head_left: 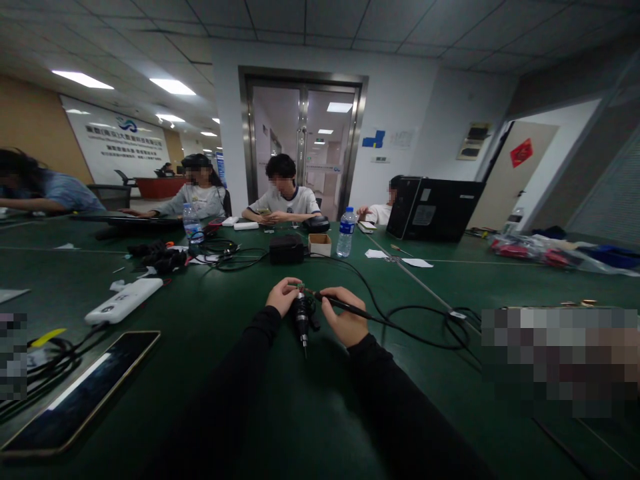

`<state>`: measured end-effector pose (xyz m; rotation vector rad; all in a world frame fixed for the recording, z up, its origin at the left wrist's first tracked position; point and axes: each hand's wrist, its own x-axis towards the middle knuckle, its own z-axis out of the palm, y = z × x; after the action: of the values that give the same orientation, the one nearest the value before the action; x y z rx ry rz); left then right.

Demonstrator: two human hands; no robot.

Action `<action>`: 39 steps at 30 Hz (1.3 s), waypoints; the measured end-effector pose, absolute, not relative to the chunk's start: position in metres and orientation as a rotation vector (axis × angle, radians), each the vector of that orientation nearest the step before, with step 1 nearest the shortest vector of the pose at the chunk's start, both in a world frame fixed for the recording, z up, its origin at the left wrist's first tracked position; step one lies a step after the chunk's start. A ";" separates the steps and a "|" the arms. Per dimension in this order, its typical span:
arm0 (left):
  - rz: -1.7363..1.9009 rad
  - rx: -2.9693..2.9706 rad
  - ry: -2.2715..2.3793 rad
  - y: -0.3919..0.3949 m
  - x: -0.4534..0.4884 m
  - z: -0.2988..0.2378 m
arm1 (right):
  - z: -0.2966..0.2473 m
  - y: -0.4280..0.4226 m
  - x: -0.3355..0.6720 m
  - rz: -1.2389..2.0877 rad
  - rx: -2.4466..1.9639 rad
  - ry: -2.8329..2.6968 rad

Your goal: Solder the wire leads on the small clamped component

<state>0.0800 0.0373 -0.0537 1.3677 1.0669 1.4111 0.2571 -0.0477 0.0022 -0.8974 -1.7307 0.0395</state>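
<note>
My left hand [283, 296] is closed in a pinch on a small green part [299, 287] held above the green table [215, 373]. My right hand [345, 317] grips a black pen-shaped tool [343, 305] like a soldering iron, its tip pointing left at the small part. A black cable [415, 327] runs from the tool to the right and loops on the table. Between my hands, just below them, lies a dark cylindrical tool [302, 319] with a metal tip pointing toward me. Both sleeves are black.
A phone [83, 393] lies at near left, a white device [123, 300] behind it. A black box [287, 249], small cardboard box [319, 245] and water bottle [345, 232] stand beyond my hands. Several people sit at the far side; a laptop [433, 208] stands at right.
</note>
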 end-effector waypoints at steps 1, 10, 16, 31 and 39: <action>1.410 1.367 1.065 0.038 0.080 -0.054 | 0.002 -0.048 0.257 0.038 -0.898 -1.735; 1.395 1.378 1.071 0.036 0.080 -0.052 | 0.002 -0.048 0.256 0.037 -0.882 -1.729; 1.397 1.393 1.071 0.036 0.081 -0.052 | 0.001 -0.047 0.256 0.049 -0.888 -1.732; 1.391 1.343 1.117 0.037 0.081 -0.053 | -0.001 -0.044 0.259 0.063 -0.923 -1.714; 1.371 1.402 1.220 0.037 0.081 -0.055 | 0.000 -0.041 0.263 0.048 -0.924 -1.711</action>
<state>0.0812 0.0367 -0.0551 1.4022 1.2203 1.3709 0.2627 -0.0414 -0.0002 -0.9243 -1.7113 0.0484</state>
